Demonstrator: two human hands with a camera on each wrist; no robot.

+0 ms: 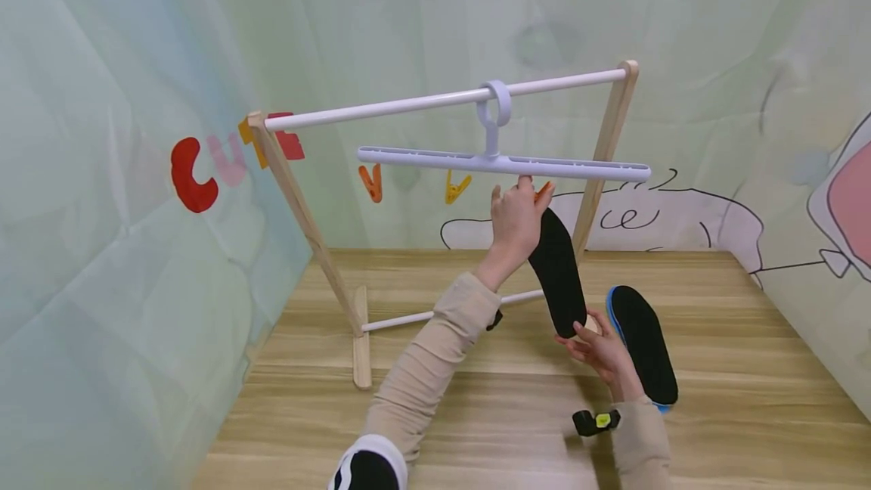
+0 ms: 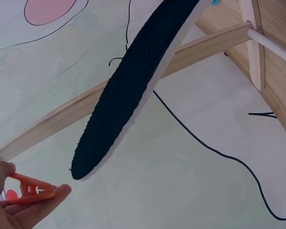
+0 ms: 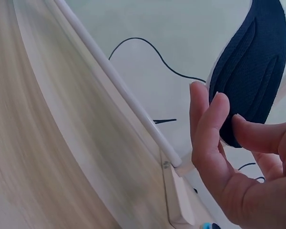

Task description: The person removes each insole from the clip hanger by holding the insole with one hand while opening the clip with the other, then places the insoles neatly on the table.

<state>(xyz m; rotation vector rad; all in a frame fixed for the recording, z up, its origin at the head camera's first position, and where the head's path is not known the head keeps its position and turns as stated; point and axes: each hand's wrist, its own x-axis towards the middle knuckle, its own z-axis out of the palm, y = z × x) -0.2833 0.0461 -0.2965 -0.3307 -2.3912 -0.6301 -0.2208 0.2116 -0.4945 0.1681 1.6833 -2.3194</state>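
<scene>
My left hand (image 1: 515, 224) is raised just under the lilac hanger (image 1: 435, 160), its fingers and thumb pinching an orange clip (image 2: 38, 183). A black insole (image 1: 561, 271) stands nearly upright below that hand, and its upper tip shows close to the clip but apart from it in the left wrist view. My right hand (image 1: 602, 350) holds the insole's lower end between thumb and fingers. In the right wrist view, grooves run along the insole's dark face. A second black insole with a blue edge (image 1: 646, 346) lies on the wooden table to the right.
The hanger hooks over the white rod (image 1: 395, 106) of a wooden rack (image 1: 292, 210). Another orange clip (image 1: 371, 183) and a yellow clip (image 1: 457, 187) hang from the hanger's left half. Printed cloth surrounds the table (image 1: 299, 414). A lower rod (image 1: 398, 321) joins the rack's legs.
</scene>
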